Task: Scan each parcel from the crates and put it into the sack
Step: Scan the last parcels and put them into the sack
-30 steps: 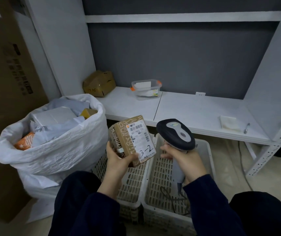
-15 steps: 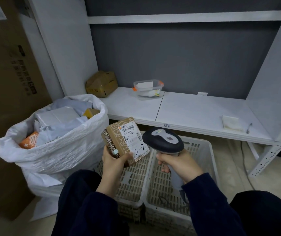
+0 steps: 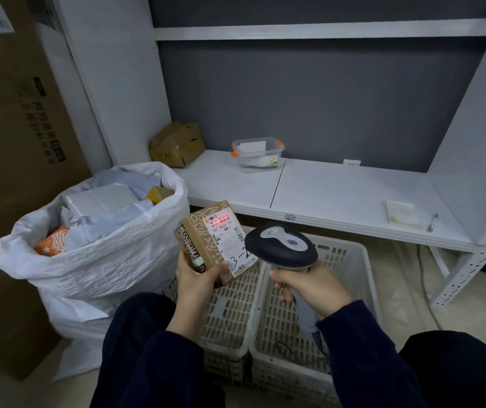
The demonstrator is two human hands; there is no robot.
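My left hand [image 3: 196, 278] grips a small brown cardboard parcel [image 3: 206, 237] from below, its white label marked "3-2" facing up. A red scan line glows across the label's barcode. My right hand [image 3: 312, 285] grips the handle of a dark handheld scanner [image 3: 281, 245], whose head sits just right of the parcel and covers the label's edge. Two white slotted crates [image 3: 350, 260] stand on the floor under my hands. The white woven sack [image 3: 103, 260], at the left, holds several grey and orange parcels.
A low white shelf [image 3: 338, 192] runs behind the crates with a brown box [image 3: 177, 144], a clear plastic tub [image 3: 258, 151], a paper pad [image 3: 402, 214] and a pen on it. Large cardboard boxes [image 3: 9, 142] stand at the left. A metal rack leg [image 3: 471, 263] stands at the right.
The scanner has come down and left, close beside the parcel. A red scan line now shows on the barcode. The parcel stays in my left hand.
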